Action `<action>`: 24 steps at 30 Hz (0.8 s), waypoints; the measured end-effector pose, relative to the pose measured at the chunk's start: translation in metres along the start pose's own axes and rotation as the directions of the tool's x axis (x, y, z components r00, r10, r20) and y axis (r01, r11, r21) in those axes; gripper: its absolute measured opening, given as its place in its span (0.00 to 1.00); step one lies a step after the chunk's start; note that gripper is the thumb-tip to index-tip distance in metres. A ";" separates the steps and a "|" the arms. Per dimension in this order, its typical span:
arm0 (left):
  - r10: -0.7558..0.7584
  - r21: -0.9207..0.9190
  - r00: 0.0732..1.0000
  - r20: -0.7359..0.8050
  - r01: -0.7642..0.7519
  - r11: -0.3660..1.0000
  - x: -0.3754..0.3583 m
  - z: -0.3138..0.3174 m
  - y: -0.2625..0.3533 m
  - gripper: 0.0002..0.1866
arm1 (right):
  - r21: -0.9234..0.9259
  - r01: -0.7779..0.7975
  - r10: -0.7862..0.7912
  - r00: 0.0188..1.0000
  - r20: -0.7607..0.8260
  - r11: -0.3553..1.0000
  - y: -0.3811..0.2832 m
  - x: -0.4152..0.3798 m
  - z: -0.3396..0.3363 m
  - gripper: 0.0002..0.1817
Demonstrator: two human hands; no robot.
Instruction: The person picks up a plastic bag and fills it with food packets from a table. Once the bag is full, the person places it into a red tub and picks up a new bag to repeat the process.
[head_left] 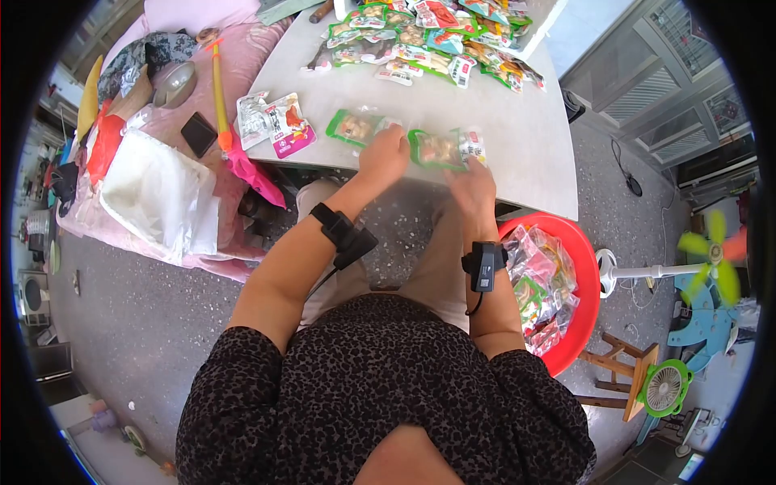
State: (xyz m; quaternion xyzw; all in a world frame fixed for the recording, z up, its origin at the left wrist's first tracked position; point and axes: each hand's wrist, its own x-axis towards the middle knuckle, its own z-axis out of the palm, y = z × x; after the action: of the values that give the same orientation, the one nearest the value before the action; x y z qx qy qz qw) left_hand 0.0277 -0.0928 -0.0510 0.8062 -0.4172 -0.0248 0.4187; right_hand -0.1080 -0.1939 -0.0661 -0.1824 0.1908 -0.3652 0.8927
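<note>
Both my hands are at the near edge of the white table [517, 153], close together but not touching. Left hand [384, 153] lies palm-down with its fingers over one end of a green snack packet [353, 126]; whether it pinches the film or only presses on it I cannot tell. Right hand [473, 186] is at the right end of a second green packet [440, 149], fingers on or just under its edge; grip likewise unclear. The two packets lie flat, side by side, just apart, near the table's front edge. Judgement: to handle these well, keep each packet flat and slide it rather than lift by a corner, since the film looks slick and the contents bulge in the middle. The second packet sits very near the table lip, so a push toward me could tip it off; better to draw it leftward or away. Room: the middle of the table is bare between my hands and the heap of packets [428, 36] at the far end, so there is free space ahead. To the left lie two pale sachets [275, 121], near but apart. Below the table's right corner stands a red basin [590, 283] filled with more packets, beside my right forearm.
</note>
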 end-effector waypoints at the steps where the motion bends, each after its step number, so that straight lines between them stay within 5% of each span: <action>1: 0.025 0.016 1.000 0.008 -0.025 1.000 0.002 -0.004 0.003 0.08 | -0.008 0.009 -0.009 1.000 -0.008 1.000 0.002 0.001 0.001 0.14; 4: 0.052 0.087 0.994 0.099 -0.061 0.994 0.004 -0.011 0.010 0.07 | -0.031 0.034 -0.035 0.998 -0.058 0.999 0.005 -0.003 0.010 0.15; 6: 0.079 0.119 0.989 0.122 -0.094 0.988 0.004 -0.011 0.016 0.07 | -0.240 0.079 -0.066 0.996 0.063 0.968 0.012 0.007 -0.003 0.15; 8: 0.134 0.132 0.987 0.084 -0.144 0.981 0.002 -0.010 0.022 0.07 | -0.196 0.047 -0.036 0.998 0.058 0.980 0.016 0.017 -0.014 0.16; 10: 0.153 0.199 0.983 0.105 -0.171 0.965 0.003 -0.012 0.028 0.07 | 0.111 -0.061 0.067 0.996 -0.052 0.992 0.023 0.016 0.000 0.16; 14: 0.218 0.343 0.963 0.156 -0.260 0.903 0.002 -0.018 0.037 0.07 | -0.386 -0.010 0.091 0.977 0.192 0.922 0.045 0.019 -0.007 0.17; 15: 0.214 0.356 0.963 0.162 -0.259 0.898 0.001 -0.018 0.039 0.07 | -0.532 0.088 0.083 0.954 0.288 0.842 0.051 0.016 -0.004 0.17; 17: 0.206 0.382 0.962 0.178 -0.261 0.887 -0.001 -0.018 0.041 0.07 | -0.837 0.364 0.081 0.899 0.430 0.409 0.056 0.011 0.002 0.15; 19: 0.154 0.330 0.974 0.166 -0.202 0.922 -0.004 -0.018 0.039 0.07 | -0.765 0.520 0.128 0.848 0.514 -0.379 0.044 -0.009 0.040 0.13; 21: 0.121 0.283 0.980 0.155 -0.162 0.945 -0.008 -0.021 0.036 0.08 | -0.832 0.487 0.150 0.832 0.535 0.265 0.043 0.013 0.003 0.12; 23: 0.107 0.240 0.984 0.145 -0.140 0.961 -0.011 -0.023 0.031 0.08 | -0.819 0.256 0.147 0.914 0.378 0.514 0.034 0.014 0.002 0.09; 24: 0.116 0.228 0.982 0.148 -0.148 0.962 -0.013 -0.024 0.030 0.08 | -0.877 0.110 0.126 0.974 0.189 0.468 0.021 -0.001 0.025 0.07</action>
State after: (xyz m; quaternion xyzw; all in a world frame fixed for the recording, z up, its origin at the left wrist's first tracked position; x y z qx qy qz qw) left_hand 0.0089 -0.0771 -0.0192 0.8176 -0.4969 -0.0004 0.2910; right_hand -0.0848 -0.1746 -0.0538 -0.6561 0.2492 -0.1864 0.6875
